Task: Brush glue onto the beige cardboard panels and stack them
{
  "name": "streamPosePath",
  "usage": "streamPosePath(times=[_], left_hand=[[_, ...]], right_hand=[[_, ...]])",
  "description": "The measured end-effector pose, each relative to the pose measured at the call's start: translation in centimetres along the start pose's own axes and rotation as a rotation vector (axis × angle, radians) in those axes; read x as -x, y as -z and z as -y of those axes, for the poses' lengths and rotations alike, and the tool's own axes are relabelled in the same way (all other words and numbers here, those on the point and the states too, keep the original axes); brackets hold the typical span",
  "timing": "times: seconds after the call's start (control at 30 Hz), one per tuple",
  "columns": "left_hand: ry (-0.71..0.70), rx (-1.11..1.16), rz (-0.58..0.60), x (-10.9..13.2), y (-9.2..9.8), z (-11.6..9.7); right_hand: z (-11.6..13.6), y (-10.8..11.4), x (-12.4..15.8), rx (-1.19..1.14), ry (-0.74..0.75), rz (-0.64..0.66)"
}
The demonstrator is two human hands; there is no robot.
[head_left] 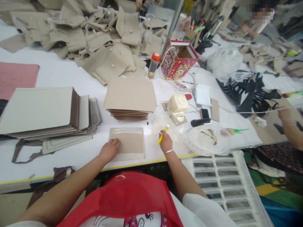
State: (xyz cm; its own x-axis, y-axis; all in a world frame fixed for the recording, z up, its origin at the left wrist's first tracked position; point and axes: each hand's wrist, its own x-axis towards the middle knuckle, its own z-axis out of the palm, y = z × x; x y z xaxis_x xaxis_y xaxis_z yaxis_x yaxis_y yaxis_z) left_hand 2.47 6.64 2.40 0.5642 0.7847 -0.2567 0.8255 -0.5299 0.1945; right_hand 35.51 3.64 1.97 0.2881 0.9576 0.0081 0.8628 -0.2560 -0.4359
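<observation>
My left hand lies over the left edge of a flat beige panel, its fingers resting on the surface. A clear or glossy strip shows along the panel's top. In my right hand, to the right of the panel and apart from it, is a slim yellow pen-like tool, held tilted with its pale end up. I cannot make out its exact kind. Just behind the panel stands a stack of beige sheets. A cream-coloured, crusted container stands beyond my right hand.
Larger grey-beige boards are piled at left. Beige flap pieces heap at the back, near a red-capped jar and a red paper bag. A black phone and plastic bag lie right. Another person's hand works far right.
</observation>
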Motion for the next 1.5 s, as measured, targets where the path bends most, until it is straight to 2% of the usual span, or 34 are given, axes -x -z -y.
streamPosePath(times=[0.1,0.2,0.3,0.4,0.47,0.53,0.6,0.7,0.73,0.8,1.0,1.1,1.2,1.33,1.43,1.5], left_hand=[[0.012,-0.038,0.023,-0.3,0.3,-0.4],[0.025,-0.057,0.035,-0.4,0.3,-0.6],[0.048,-0.01,0.027,-0.4,0.2,-0.4],[0.115,0.138,-0.077,-0.7,0.3,-1.1],[0.169,0.362,-0.15,-1.4,0.7,-2.6],[0.268,0.728,-0.13,-2.5,1.5,-4.8],[0.44,1.215,0.016,-3.8,2.5,-7.0],[0.485,1.806,0.181,-5.3,3.6,-8.9],[0.488,1.911,0.185,-5.6,3.7,-9.0],[0.536,1.997,0.121,-5.7,3.6,-8.6],[0.776,2.03,-0.131,-4.2,2.3,-6.0],[0.847,2.063,-0.209,-3.5,2.1,-4.3],[0.88,1.993,-0.269,-3.3,2.0,-2.2],[0.875,1.652,-0.273,-3.6,1.4,0.6],[0.8,1.269,-0.252,-4.0,0.9,2.3],[0.743,0.996,-0.284,-4.3,0.6,3.2]], right_hand=[[-1.9,-1.6,-1.6,0.256,0.126,0.006],[-2.8,-2.5,-2.9,0.344,0.147,0.036],[-3.0,-2.0,-3.5,0.312,0.128,0.022],[-2.1,-0.1,-3.1,0.169,0.071,-0.03],[-0.8,1.4,-2.1,-0.008,0.048,-0.026],[1.0,2.7,-0.9,-0.243,0.064,0.034],[2.9,3.5,0.4,-0.487,0.087,0.132],[5.3,3.4,2.0,-0.753,0.078,0.296],[5.9,3.1,2.4,-0.8,0.074,0.346],[6.8,2.1,3.1,-0.814,0.068,0.404],[8.7,-0.5,4.2,-0.536,0.06,0.39],[9.3,-1.1,3.7,-0.444,0.071,0.363],[9.4,-1.6,2.5,-0.395,0.052,0.293],[9.2,-2.7,0.5,-0.241,0.048,0.178],[9.0,-4.1,-0.7,-0.127,0.056,0.126],[8.9,-5.3,-1.4,-0.093,0.075,0.086]])
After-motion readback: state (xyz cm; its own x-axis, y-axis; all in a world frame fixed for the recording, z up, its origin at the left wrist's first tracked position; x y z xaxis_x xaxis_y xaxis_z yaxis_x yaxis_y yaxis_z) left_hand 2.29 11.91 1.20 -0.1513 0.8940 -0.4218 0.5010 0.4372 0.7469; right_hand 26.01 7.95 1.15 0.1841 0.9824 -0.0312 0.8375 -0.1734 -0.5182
